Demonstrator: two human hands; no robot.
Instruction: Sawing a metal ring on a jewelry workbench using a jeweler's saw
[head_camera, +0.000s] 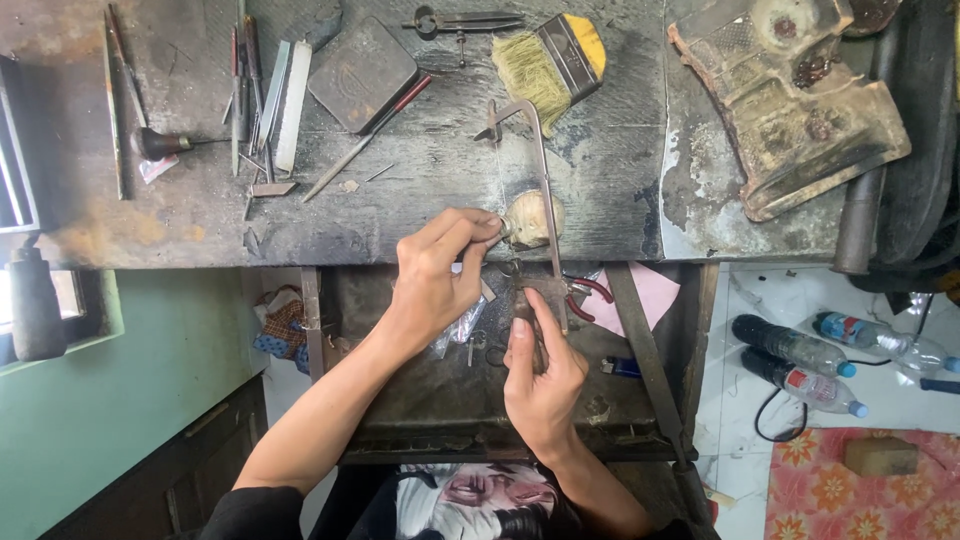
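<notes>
Steel-framed jeweller's saw (545, 190) stands upright at the scorched workbench (400, 200) edge, its handle clasped in the right hand (540, 375). Left hand (435, 270) pinches a small metal piece (503, 228) against the worn wooden bench pin (530, 218), beside the blade.

A scarred, soot-dark wooden workbench (200, 215) spans the room. Left, a green wall (110, 400) under a window (15, 170). Right, white tiled floor (770, 300) and an orange floral mat (860, 500).

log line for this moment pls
left hand pinching small piece at bench peg | right hand gripping jeweller's saw handle | brush lying behind
</notes>
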